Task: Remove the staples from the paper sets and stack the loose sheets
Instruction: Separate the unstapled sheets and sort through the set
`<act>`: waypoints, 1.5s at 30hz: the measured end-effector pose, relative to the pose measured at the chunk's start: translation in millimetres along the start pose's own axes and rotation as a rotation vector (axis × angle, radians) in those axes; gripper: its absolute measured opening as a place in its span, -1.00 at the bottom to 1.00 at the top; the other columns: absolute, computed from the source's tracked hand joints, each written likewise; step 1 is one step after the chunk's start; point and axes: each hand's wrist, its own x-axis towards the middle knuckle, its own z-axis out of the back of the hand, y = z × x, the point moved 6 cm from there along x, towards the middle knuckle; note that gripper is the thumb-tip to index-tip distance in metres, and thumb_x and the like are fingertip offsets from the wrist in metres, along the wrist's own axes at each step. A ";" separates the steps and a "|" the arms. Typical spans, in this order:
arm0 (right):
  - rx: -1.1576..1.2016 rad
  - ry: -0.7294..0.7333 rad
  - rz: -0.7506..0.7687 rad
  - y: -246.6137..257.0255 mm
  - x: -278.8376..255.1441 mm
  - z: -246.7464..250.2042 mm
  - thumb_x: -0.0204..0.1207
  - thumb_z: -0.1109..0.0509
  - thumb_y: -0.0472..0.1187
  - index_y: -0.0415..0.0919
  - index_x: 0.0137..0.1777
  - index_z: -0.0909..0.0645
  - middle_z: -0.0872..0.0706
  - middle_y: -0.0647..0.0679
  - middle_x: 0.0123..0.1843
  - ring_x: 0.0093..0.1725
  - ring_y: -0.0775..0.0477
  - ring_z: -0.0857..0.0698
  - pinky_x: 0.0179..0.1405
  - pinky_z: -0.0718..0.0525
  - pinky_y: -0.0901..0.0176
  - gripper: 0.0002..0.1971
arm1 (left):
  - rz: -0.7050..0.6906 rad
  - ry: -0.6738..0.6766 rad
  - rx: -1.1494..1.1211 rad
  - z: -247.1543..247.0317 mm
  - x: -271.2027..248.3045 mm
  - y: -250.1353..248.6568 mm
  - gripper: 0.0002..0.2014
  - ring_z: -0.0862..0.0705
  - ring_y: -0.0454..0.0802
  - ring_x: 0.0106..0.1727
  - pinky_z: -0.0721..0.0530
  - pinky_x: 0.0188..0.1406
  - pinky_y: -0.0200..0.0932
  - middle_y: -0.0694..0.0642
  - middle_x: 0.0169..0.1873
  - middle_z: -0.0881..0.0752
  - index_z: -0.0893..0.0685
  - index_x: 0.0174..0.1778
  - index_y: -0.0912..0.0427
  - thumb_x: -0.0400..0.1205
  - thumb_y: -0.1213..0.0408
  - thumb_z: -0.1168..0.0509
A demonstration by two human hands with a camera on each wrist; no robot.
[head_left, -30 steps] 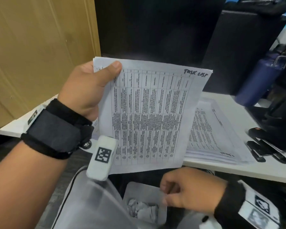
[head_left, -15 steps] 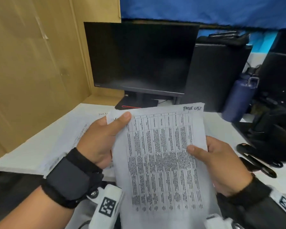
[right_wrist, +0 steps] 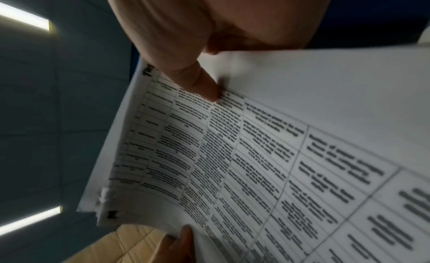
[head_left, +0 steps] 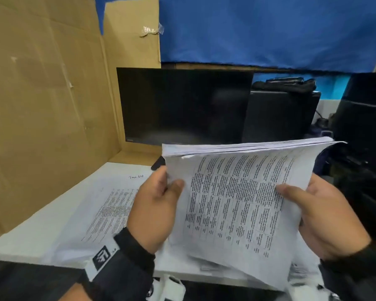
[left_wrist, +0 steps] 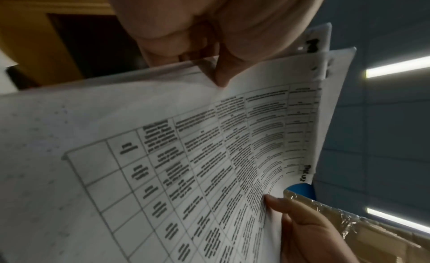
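Head view: we see the left hand [head_left: 154, 210] gripping the left edge of a paper set [head_left: 243, 205], thumb on the printed top sheet, fingers behind. The right hand [head_left: 326, 216] grips the right edge the same way, thumb on the table print. The set is held up above the near edge of the white worktop [head_left: 30, 235], tilted, with its far edge fanned so many sheet edges show. More printed sheets [head_left: 109, 205] lie flat on the worktop left of the held set, just under the left hand. A dark monitor [head_left: 182, 105] stands behind, cardboard [head_left: 41, 105] at left, blue cloth [head_left: 269, 29] above.

Left wrist view: we see the left hand [left_wrist: 221, 37] from below, thumb pressed on the paper set [left_wrist: 186, 165] near its top edge. The right hand [left_wrist: 302, 230] pinches the opposite edge. A torn corner [left_wrist: 322, 68] shows at the upper right of the sheets.

Right wrist view: the right hand [right_wrist: 197, 46] has its thumb down on the printed grid of the paper set [right_wrist: 279, 156]. The left hand [right_wrist: 179, 245] holds the lower edge. The torn corner [right_wrist: 106, 197] sits at the lower left, sheets slightly splayed there; we cannot tell if a staple is in it.
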 end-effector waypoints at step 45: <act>-1.669 0.180 1.093 43.7 -18.0 -141.4 0.44 -0.10 -0.26 -0.11 -0.21 -0.66 -0.65 -0.07 -0.37 -0.29 -0.24 -0.68 -0.02 -0.57 -0.19 -0.72 | -0.131 0.088 0.837 -6.7 -1.6 -8.4 -0.83 -0.66 0.00 -0.16 -0.52 -0.19 -0.07 -0.10 -0.35 -0.67 -0.59 -0.17 -0.20 0.73 0.15 -0.26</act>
